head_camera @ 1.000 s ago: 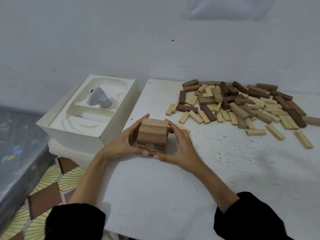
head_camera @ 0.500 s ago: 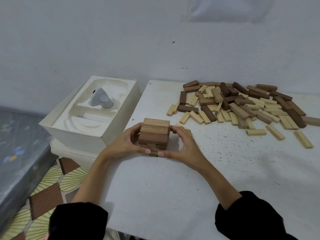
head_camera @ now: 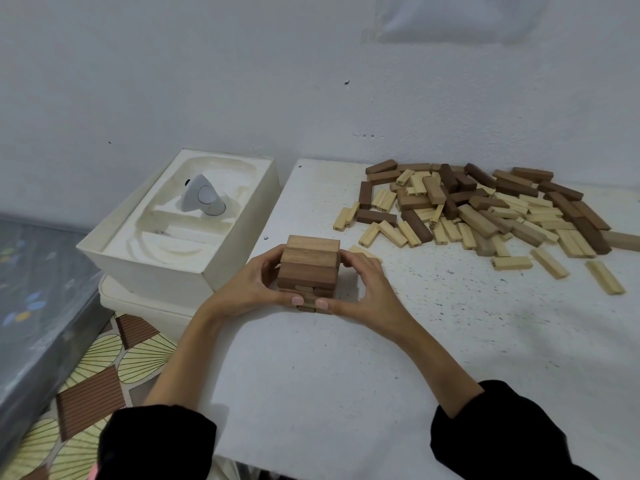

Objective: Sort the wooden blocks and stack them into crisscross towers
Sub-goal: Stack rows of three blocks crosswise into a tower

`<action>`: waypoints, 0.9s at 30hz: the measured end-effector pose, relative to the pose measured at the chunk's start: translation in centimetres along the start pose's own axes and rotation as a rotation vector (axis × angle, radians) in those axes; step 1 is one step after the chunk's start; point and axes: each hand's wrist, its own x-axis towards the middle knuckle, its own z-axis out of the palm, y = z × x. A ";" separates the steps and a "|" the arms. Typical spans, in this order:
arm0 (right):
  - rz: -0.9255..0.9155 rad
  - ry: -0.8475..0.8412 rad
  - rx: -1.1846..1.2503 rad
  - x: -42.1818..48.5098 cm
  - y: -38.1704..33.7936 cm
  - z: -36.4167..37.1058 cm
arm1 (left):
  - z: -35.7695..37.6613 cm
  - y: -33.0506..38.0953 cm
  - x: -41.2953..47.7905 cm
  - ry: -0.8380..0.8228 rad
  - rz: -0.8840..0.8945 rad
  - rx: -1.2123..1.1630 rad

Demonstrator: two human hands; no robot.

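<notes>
Both hands sit tighter on block tower (head_camera: 310, 268) than a second ago, fingers curled in, thumbs nearly meeting at its base. Left hand (head_camera: 252, 285) and right hand (head_camera: 367, 289) clamp its sides. Tower stands on white table (head_camera: 346, 375), near left edge. Marks on pale block ends too small to read. Loose block pile (head_camera: 485, 209) well apart, back right; white box (head_camera: 149, 268) just left
</notes>
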 end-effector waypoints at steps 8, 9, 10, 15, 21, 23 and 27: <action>0.005 0.001 0.006 0.0 0.0 0.0 | -0.1 -0.1 0.0 -0.018 0.005 0.001; 0.009 -0.001 0.009 0.0 -0.1 0.0 | -0.2 -0.1 0.1 -0.025 0.004 0.000; 0.012 0.000 0.015 0.0 -0.2 0.0 | -0.1 0.0 0.1 -0.030 0.002 -0.009; -0.012 0.029 0.026 0.2 -0.3 0.4 | 0.2 0.2 -0.1 0.004 0.008 -0.060; -0.034 0.068 0.022 0.5 -0.5 0.8 | 0.5 0.2 -0.2 0.023 0.044 -0.044; -0.034 0.074 0.014 0.5 -0.5 0.8 | 0.6 0.3 -0.3 0.017 0.047 -0.036; -0.028 0.078 -0.002 0.5 -0.7 0.8 | 0.5 0.3 -0.3 0.019 0.030 -0.022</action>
